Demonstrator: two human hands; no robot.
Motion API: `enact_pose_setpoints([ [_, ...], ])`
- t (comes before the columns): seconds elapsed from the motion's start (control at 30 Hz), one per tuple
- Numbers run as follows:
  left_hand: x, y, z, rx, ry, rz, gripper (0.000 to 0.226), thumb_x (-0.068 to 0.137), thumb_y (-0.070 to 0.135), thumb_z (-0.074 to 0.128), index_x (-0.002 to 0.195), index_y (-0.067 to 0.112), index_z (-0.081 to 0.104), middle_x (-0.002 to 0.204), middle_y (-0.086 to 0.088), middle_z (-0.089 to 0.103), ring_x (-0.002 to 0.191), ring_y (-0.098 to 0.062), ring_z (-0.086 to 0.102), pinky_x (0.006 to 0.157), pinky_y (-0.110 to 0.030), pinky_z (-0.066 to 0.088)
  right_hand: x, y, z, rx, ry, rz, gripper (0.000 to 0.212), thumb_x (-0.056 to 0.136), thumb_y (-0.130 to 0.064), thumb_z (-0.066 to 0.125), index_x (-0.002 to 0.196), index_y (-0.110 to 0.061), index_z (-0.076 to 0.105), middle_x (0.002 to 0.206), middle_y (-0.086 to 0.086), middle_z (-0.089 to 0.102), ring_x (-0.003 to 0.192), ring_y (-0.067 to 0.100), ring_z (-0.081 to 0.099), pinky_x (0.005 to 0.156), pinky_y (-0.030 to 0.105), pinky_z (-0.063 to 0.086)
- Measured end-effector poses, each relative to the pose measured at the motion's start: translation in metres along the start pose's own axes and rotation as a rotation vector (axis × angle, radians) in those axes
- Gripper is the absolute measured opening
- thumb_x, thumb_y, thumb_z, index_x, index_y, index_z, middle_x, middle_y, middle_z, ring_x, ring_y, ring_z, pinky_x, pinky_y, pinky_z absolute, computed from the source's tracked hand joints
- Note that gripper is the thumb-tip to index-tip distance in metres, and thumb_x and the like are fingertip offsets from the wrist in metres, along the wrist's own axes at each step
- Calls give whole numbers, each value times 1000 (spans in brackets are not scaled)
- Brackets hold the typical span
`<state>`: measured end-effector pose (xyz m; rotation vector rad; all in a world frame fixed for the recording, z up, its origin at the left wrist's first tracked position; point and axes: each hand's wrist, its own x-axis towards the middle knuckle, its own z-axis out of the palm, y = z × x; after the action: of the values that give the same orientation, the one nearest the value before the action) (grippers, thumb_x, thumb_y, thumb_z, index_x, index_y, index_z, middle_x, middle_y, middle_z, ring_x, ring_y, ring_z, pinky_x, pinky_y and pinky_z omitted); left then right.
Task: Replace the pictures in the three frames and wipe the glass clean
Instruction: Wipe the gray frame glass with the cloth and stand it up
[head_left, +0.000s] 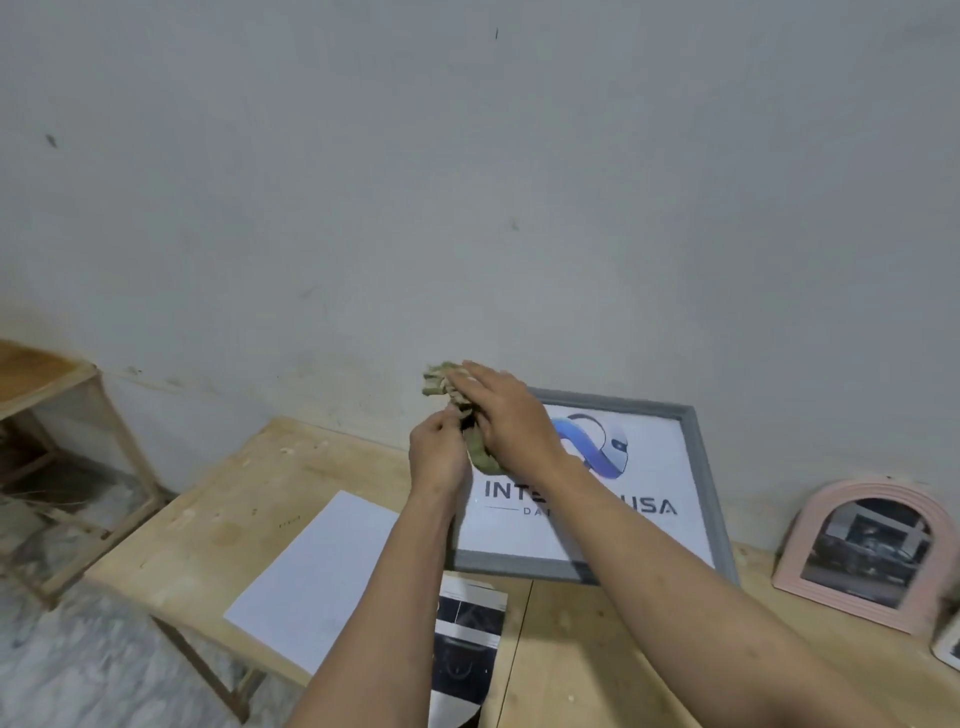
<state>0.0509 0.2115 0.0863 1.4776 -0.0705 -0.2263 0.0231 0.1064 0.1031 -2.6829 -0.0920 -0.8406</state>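
A grey rectangular frame (698, 467) leans against the wall on the wooden table (208, 525), holding a white print with a blue logo and dark lettering. In front of its upper left corner both hands hold a crumpled olive-green cloth (480, 457). My left hand (436, 454) pinches the cloth's lower part. My right hand (506, 415) lies over the cloth with its fingers stretched out. A pink arched frame (800, 551) with a dark picture leans on the wall at the right.
A blank white sheet (317, 582) lies on the table's left part, and a dark printed picture (465, 649) lies near the front edge. Part of a small white frame (948, 647) shows at the far right. A wooden shelf unit (67, 395) stands at the left.
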Motion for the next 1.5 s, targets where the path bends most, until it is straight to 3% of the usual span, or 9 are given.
enact_pose_setpoints([
  [0.33,-8,-9,-25,-61,117,37,43,100,39,49,82,3,63,77,-11,62,72,-21,56,70,-36,47,-53,92,-58,-207,-11,123,66,77,-11,49,141,-25,42,116,4,62,104,29,57,92,40,40],
  [0.47,0,-1,-38,0,119,134,49,98,42,49,73,0,46,71,-8,45,69,-18,40,67,-33,35,-88,133,-83,-173,18,389,64,85,-2,49,142,-29,41,132,3,54,112,29,54,86,36,47],
  [0.67,10,-6,-32,23,76,126,60,87,55,49,78,-4,46,75,-7,52,70,-19,45,67,-35,37,-116,108,-78,-169,165,344,65,72,11,54,129,-21,57,140,0,49,118,24,49,83,33,48],
  [0.83,12,-8,-41,-27,121,76,50,94,48,52,80,-1,54,76,-11,56,71,-22,51,69,-36,43,-165,93,-63,-349,10,238,64,57,14,69,112,-18,69,128,7,62,77,32,59,65,36,51],
  [1.03,13,-11,-50,61,131,104,46,101,41,49,79,2,60,79,-12,67,72,-21,58,69,-33,46,-196,76,-65,24,-521,377,54,85,2,47,120,-35,65,131,-10,60,118,13,55,95,18,41],
  [1.17,8,-17,-50,26,101,11,45,100,45,48,96,5,67,91,-13,73,86,-28,69,80,-39,55,-139,65,-101,400,-92,525,51,91,2,53,126,-35,58,124,-10,60,115,7,56,94,5,39],
  [1.27,-9,-11,-26,-38,29,-53,37,104,37,47,96,7,68,81,-8,71,68,-20,66,62,-27,53,-83,57,-114,228,281,398,57,84,10,48,133,-19,56,129,-7,57,118,10,53,99,9,36],
  [1.37,-19,-6,2,-85,-79,-69,34,103,33,49,89,8,67,79,-10,70,60,-17,63,53,-21,50,-43,36,-90,62,216,117,59,72,1,40,127,-10,61,129,7,62,117,26,57,104,29,38],
  [1.5,-24,6,8,-199,-145,-128,42,99,36,54,105,0,73,106,-21,74,88,-26,70,82,-37,54,-49,6,-32,5,15,-32,67,69,12,49,131,-13,57,143,6,50,136,25,41,114,34,28],
])
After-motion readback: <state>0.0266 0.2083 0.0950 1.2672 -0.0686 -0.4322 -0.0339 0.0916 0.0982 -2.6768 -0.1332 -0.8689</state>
